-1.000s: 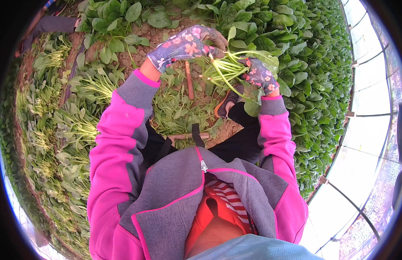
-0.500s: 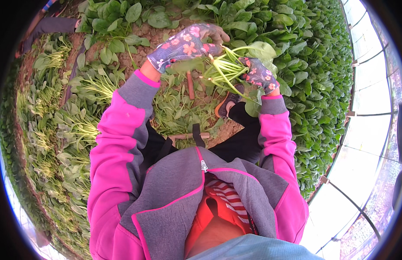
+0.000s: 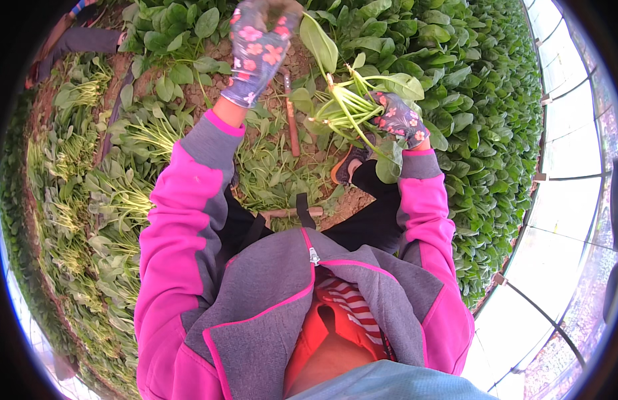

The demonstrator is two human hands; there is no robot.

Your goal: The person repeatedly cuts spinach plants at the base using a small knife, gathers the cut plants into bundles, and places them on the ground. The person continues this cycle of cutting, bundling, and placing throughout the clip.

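My right hand (image 3: 402, 120), in a floral glove with bare fingertips, is closed round a bunch of spinach (image 3: 352, 107). Its pale stems and cut root ends point left, and a few leaves hang out around the hand. Up and to the left, my left hand (image 3: 262, 50), gloved alike, is closed at the tip of a single spinach leaf (image 3: 319, 43). That leaf stretches down to the root end of the bunch. The left fingertips are slightly blurred. Below, a tool with a reddish-brown handle (image 3: 293, 130) lies on the leaf-strewn ground.
Dense standing spinach (image 3: 482, 153) fills the right side, beside a pale plastic greenhouse wall (image 3: 569, 153). Picked spinach (image 3: 132, 193) lies in rows at left. A wooden bar (image 3: 289, 213) is between my legs. Another person's dark-clothed limb (image 3: 89, 41) shows at upper left.
My left hand has moved up and left, away from the bunch, drawing one leaf upright. The right hand and bunch have hardly moved. More of the handled tool now shows.
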